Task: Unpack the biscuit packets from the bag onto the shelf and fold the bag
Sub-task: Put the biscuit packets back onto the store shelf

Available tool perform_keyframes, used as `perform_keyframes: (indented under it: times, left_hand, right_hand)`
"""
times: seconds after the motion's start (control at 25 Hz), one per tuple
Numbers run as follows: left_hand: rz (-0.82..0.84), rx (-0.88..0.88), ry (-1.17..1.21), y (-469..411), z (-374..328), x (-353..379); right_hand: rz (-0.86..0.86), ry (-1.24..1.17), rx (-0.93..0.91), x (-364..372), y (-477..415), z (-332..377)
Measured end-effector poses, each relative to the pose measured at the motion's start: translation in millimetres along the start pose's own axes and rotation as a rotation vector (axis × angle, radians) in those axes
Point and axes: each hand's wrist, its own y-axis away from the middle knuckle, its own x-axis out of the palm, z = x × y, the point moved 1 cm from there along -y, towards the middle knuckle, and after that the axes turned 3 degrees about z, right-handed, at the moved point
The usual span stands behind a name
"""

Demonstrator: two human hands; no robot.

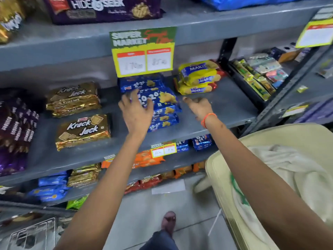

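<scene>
Gold Krack Jack packets (pixel 82 131) are stacked toward the shelf (pixel 225 105) front edge at left. The left hand (pixel 136 114) is spread open over the blue biscuit packets (pixel 163 112), fingers resting on them. The right hand (pixel 199 106) is loosely curled, empty, above bare shelf before the yellow Marie packets (pixel 198 78). The cream bag (pixel 270 186) hangs lower right.

The left hand (pixel 136 112) lies spread on the blue biscuit packets (pixel 162 105) on the grey shelf (pixel 225 107). The right hand (pixel 199 106) is just right of the blue packets, fingers loose. Gold packets (pixel 82 131) sit left of them.
</scene>
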Motion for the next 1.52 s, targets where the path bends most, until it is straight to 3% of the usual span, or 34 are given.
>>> perform_keyframes:
  times: [0.04,0.12,0.2,0.32,0.56,0.72,0.84,0.96,1.12,1.2,1.28,1.36,1.52]
  left_hand:
    - [-0.021,0.115,0.078,13.3,-22.6,7.2]
    - [0.132,0.228,0.21,45.9,-67.6,32.7]
    - [0.36,0.224,0.228,83.0,-111.1,60.6]
    - [0.544,0.277,0.197,135.8,-158.6,106.2]
    - [0.921,0.456,0.162,288.1,-267.0,194.0]
    - [1.184,0.555,0.139,390.0,-308.1,231.2]
    - [1.327,0.629,0.103,445.5,-327.6,261.0]
    - [1.338,0.84,0.03,468.1,-351.7,296.6]
    - [1.339,1.06,-0.243,476.7,-391.4,334.3]
    - [1.412,1.143,-0.35,481.2,-406.9,347.8]
    - [1.509,1.156,-0.407,485.2,-416.9,358.6]
    - [1.59,1.118,-0.443,483.8,-423.5,364.3]
    - [1.713,0.977,-0.427,477.1,-422.3,366.6]
  right_hand:
    - [0.013,0.027,0.005,-17.1,7.7,-11.1]
    - [-0.007,0.051,0.042,-57.4,24.7,-37.8]
    - [-0.02,0.002,0.065,-101.7,45.4,-68.0]
    - [-0.073,-0.064,0.128,-163.0,86.3,-116.0]
    - [-0.618,-0.143,0.352,-296.1,201.4,-264.3]
    - [-0.854,-0.011,0.551,-355.0,285.9,-344.0]
    - [-0.894,-0.045,0.623,-377.8,321.5,-380.9]
    - [-0.941,-0.178,0.601,-365.3,330.9,-383.9]
    - [-1.057,-0.433,0.509,-313.7,325.9,-381.7]
    - [-1.124,-0.679,0.568,-291.9,326.6,-377.1]
    - [-1.083,-1.106,0.686,-272.9,329.0,-372.7]
    - [-1.013,-1.378,0.79,-263.2,326.3,-382.4]
    - [-1.025,-1.489,0.762,-270.4,315.6,-407.5]
